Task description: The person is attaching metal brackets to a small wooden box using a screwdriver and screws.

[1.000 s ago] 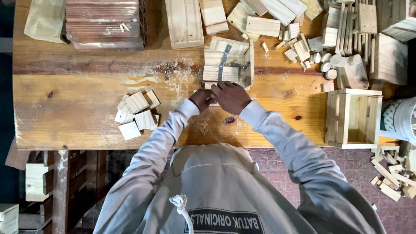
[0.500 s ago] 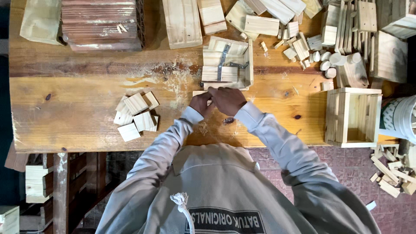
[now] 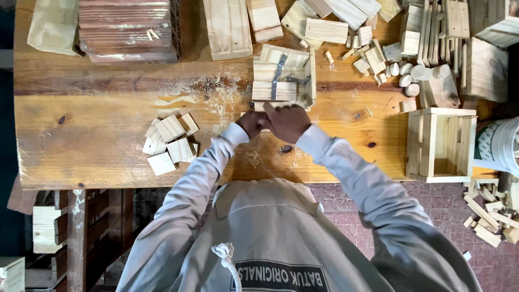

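Observation:
My left hand (image 3: 251, 123) and my right hand (image 3: 290, 121) are pressed together on the wooden workbench (image 3: 97, 146). Both are closed around a small pale wooden piece (image 3: 261, 107), which is mostly hidden by the fingers. They sit just in front of a wooden box-like jig with a metal bracket (image 3: 282, 79). A loose pile of small square wooden blocks (image 3: 170, 141) lies to the left of my left forearm. Sawdust (image 3: 219, 94) is scattered beside the jig.
An open slatted wooden crate (image 3: 440, 144) stands at the bench's right end, with a white bucket (image 3: 500, 146) beside it. Stacked boards (image 3: 127, 27), planks, offcuts and round wooden pegs (image 3: 416, 73) crowd the far edge. Wood scraps (image 3: 489, 213) lie on the floor at the right.
Both hands stay together at the same spot before the jig, with only slight finger shifts. The view has drifted a little.

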